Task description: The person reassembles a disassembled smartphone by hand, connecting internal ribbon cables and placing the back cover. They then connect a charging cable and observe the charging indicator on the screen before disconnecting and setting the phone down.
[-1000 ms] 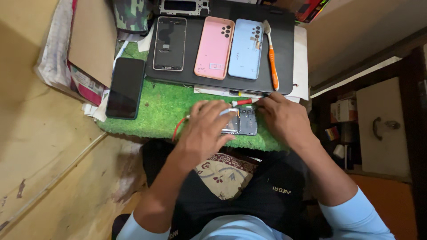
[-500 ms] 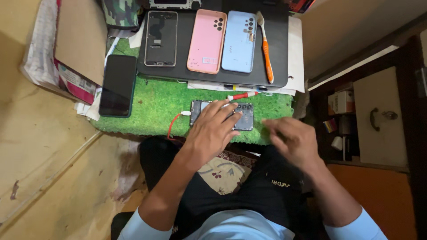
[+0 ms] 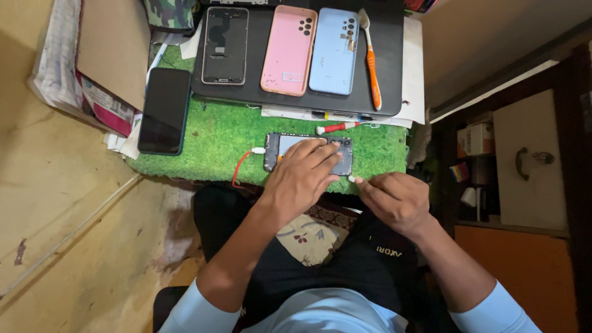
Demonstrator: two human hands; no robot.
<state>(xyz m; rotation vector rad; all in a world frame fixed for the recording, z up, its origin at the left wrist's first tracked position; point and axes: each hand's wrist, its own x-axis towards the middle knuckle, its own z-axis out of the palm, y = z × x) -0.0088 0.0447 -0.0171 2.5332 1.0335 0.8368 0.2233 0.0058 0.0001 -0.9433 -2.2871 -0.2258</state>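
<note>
The right hand [image 3: 394, 200] curls shut, pinching a small white piece [image 3: 353, 179] at the mat's near edge. The left hand [image 3: 302, 176] lies open, fingers flat on the opened phone [image 3: 277, 148] on the green mat [image 3: 209, 139]. Beyond lie a red screwdriver [image 3: 336, 127], pink cover [image 3: 288, 50], blue cover [image 3: 333, 52] and orange toothbrush [image 3: 372, 65].

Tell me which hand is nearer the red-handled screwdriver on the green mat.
Left. The left hand lies flat on the opened phone, fingertips just below the red-handled screwdriver. The right hand sits lower and further right, at the green mat's front edge.
</note>
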